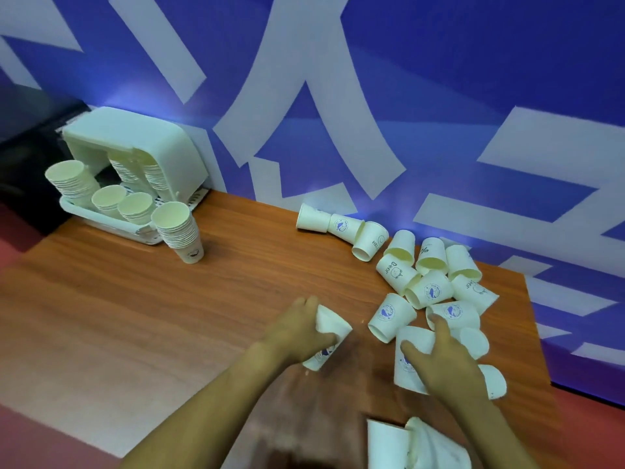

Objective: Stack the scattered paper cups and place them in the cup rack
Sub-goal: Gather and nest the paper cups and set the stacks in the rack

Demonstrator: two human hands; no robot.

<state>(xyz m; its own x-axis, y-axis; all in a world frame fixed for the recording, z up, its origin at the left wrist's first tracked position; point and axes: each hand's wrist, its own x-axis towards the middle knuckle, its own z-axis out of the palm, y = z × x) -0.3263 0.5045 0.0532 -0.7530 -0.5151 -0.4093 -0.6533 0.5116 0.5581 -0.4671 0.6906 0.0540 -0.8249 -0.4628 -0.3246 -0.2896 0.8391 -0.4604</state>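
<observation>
Both bare forearms reach forward from the lower edge of the view, angled toward each other. The left hand [297, 330] lies knuckles up, its fingers curled round a paper cup [329, 336] and its thumb pressed along the side. The right hand [443, 360] reaches further right, palm down, fingers spread and bent over a second cup [407, 360], thumb stretched toward the left. The two hands are apart, not touching.

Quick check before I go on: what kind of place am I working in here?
Probably an office or shop drinks corner, not a home. A white cup rack with stacked cups stands on a wood-grain table against a blue wall with big white lettering, and printed paper cups lie scattered.
</observation>
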